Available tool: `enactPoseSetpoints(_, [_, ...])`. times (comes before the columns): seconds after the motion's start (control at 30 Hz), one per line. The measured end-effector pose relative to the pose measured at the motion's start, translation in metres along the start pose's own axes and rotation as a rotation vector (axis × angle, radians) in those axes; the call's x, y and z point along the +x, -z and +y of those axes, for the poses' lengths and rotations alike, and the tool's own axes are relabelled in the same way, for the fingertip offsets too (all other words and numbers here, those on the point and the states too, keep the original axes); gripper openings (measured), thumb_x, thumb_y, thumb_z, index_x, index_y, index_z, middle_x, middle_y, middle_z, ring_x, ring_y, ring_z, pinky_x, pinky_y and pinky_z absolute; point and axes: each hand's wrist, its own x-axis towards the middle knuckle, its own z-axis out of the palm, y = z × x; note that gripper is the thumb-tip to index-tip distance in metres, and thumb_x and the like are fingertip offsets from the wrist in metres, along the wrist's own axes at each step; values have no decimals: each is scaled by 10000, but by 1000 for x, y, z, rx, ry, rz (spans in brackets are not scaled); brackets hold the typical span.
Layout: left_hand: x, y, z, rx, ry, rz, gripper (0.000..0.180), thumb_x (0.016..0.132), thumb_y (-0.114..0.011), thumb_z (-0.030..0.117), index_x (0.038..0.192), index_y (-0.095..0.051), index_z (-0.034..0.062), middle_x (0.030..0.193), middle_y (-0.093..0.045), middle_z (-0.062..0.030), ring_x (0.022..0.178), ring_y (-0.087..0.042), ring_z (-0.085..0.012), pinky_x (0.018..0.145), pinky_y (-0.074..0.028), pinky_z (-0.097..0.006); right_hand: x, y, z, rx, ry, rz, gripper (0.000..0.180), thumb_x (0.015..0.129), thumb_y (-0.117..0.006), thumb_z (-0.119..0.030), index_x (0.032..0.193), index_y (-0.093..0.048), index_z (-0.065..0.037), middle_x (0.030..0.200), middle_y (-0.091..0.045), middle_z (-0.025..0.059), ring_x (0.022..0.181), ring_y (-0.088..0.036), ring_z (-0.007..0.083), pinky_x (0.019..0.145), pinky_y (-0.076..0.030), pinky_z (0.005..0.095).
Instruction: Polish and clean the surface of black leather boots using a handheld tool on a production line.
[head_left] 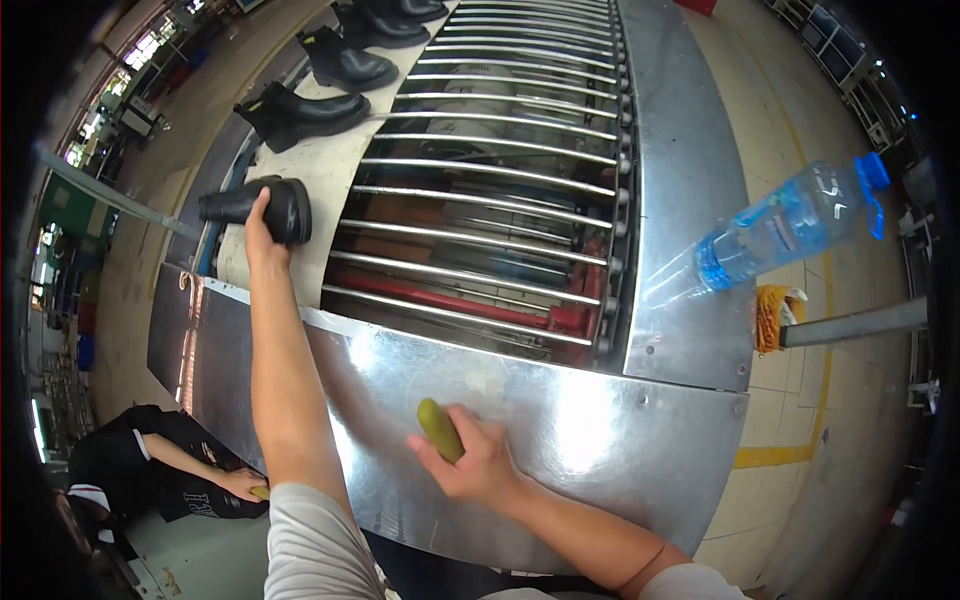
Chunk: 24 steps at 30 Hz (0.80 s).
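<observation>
My left hand reaches far forward and grips a black ankle boot lying on its side at the near end of a white conveyor belt. My right hand rests on the shiny steel table close to me, fingers closed around a small olive-green oblong object. More black boots stand farther along the belt, one just beyond the gripped boot and another behind it.
A roller conveyor of steel rods runs beside the belt, with red machine parts under it. A clear plastic water bottle with a blue cap lies on the steel side panel at right. Another person in black crouches at lower left.
</observation>
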Motion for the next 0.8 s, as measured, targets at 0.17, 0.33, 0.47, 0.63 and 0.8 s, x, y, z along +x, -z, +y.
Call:
enactPoseSetpoints(0.17, [-175, 13, 9, -174, -168, -214, 461, 993, -692, 343, 1332, -637, 35, 1238, -717, -76, 1088, -697, -214, 939, -564, -355, -3, 0, 0, 61, -80, 92, 279, 902, -789, -228, 989, -639, -10, 619, -572, 99, 544, -594, 188, 546, -466, 337])
enactPoseSetpoints(0.33, [-355, 50, -17, -413, -223, -425, 718, 1037, -561, 524, 1503, -441, -9, 1482, -548, -189, 1279, -581, -324, 1099, -465, -434, -5, 2, -2, 36, -106, 67, 338, 914, -777, -292, 985, -624, 1, 682, -631, 163, 590, -649, 301, 596, -510, 394])
enactPoseSetpoints(0.47, [-444, 100, -74, -377, -164, -342, 790, 1030, -480, 624, 1553, -389, 39, 1481, -551, -147, 1258, -592, -304, 1097, -463, -477, -3, 7, -1, 33, -78, 114, 336, 922, -769, -300, 1017, -651, 0, 790, -713, 168, 732, -716, 313, 685, -545, 393])
enactPoseSetpoints(0.63, [-505, 142, -93, -263, 212, -519, 837, 985, -513, 618, 1537, -392, 1, 1427, -576, -202, 1206, -615, -459, 1072, -455, -629, 0, -19, 29, 170, -208, 247, 369, 947, -674, -480, 1094, -692, -143, 861, -734, 166, 785, -715, 380, 682, -539, 477])
enactPoseSetpoints(0.8, [-531, 99, -94, -109, 95, -444, 757, 948, -639, 532, 1477, -471, 17, 1409, -566, -143, 1247, -585, -340, 1013, -498, -639, -41, 53, -6, 296, -192, 250, 273, 945, -728, -326, 1012, -649, -74, 746, -624, 48, 650, -584, 143, 615, -484, 335])
